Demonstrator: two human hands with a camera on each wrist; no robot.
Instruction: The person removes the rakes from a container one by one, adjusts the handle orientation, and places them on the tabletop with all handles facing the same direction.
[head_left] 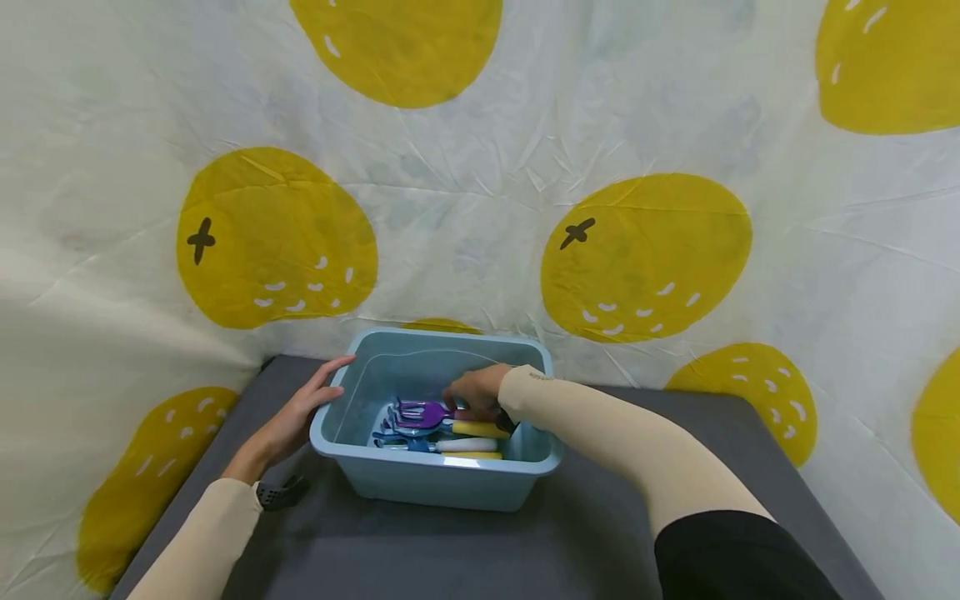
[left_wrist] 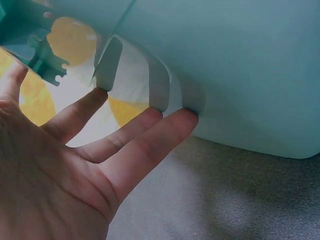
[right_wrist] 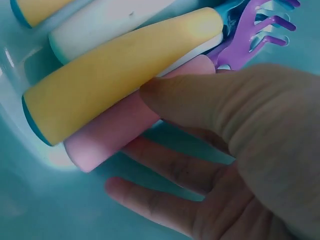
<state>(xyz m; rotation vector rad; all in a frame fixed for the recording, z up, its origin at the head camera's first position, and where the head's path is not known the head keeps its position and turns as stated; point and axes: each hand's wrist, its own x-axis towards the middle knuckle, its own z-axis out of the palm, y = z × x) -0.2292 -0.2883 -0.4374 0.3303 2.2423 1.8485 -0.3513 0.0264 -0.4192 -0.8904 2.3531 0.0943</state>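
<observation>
My right hand reaches down inside a light blue plastic bin. In the right wrist view its thumb and forefinger pinch the pink handle of a hand rake with curved purple tines. The other fingers stretch out below the handle. Right beside lies a thick yellow handle, then a white handle. At the bin's left side is my left hand, fingers spread. Its fingertips touch the bin's outer wall.
More blue-headed tools with white and yellow handles lie together on the bin floor. The bin stands on a dark grey table. Behind it hangs a white cloth printed with large yellow fruit shapes.
</observation>
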